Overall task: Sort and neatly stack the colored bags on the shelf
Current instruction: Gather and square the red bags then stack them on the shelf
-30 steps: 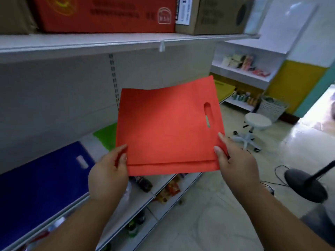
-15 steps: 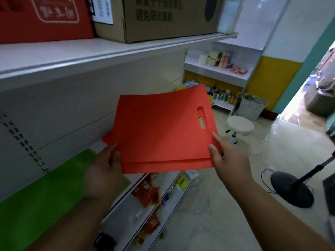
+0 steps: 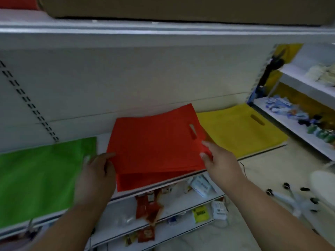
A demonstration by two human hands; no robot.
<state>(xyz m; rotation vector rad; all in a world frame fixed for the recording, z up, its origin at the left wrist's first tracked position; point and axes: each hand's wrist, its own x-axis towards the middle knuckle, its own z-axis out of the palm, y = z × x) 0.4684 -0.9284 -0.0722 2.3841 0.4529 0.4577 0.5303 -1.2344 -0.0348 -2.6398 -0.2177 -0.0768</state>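
head | red bags [image 3: 155, 142] | left hand [image 3: 96, 176] blurred, grip unclear

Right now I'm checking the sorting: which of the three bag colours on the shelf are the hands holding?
The red bags, in the middle between the green bag and the yellow bag; left hand and right hand grip their opposite edges.

We reach both forearms up from the bottom of the frame. Our left hand [image 3: 96, 176], at lower centre-left, grips the bags' [image 3: 154, 147] left edge, thumb on top. Our right hand [image 3: 220, 163], right of centre, pinches their right edge.
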